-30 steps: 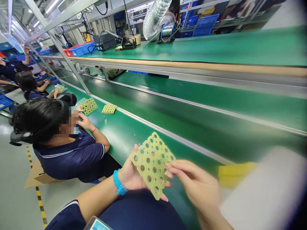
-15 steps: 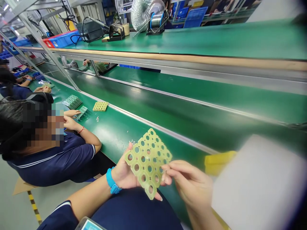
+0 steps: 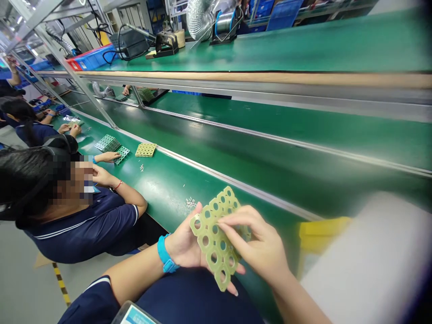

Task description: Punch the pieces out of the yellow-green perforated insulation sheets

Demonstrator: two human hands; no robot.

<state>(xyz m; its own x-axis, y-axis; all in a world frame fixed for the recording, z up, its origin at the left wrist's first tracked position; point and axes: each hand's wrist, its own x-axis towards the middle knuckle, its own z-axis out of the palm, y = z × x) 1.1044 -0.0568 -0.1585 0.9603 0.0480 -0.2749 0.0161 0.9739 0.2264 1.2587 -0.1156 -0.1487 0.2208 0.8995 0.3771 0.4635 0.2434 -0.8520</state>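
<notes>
A pale yellow-green plate [image 3: 209, 231] with rows of round holes lies tilted across my left hand [image 3: 182, 247]. The palm and fingers support it from beneath, with fingertips showing past its lower right edge. My right hand [image 3: 263, 245] is over the plate, thumb and forefinger pinched together at its upper middle. Whatever is between those fingertips is too small to make out, and the hand hides the plate's right part. Just beyond my left fingertips, a small heap of tiny metal pieces [image 3: 191, 203] lies on the green bench [image 3: 165, 180].
On my left sits a co-worker [image 3: 87, 225], one hand on a green perforated plate [image 3: 122, 155]. A yellow stack of plates [image 3: 146, 150] lies beyond. To the right are a yellow bin [image 3: 320, 231] and a blurred white surface [image 3: 364, 256]. A raised shelf [image 3: 286, 54] runs across the back.
My right hand has moved from the plate's right edge to over its upper middle. The plate is tilted more steeply. The view has shifted slightly, and the heap of metal pieces shows more fully.
</notes>
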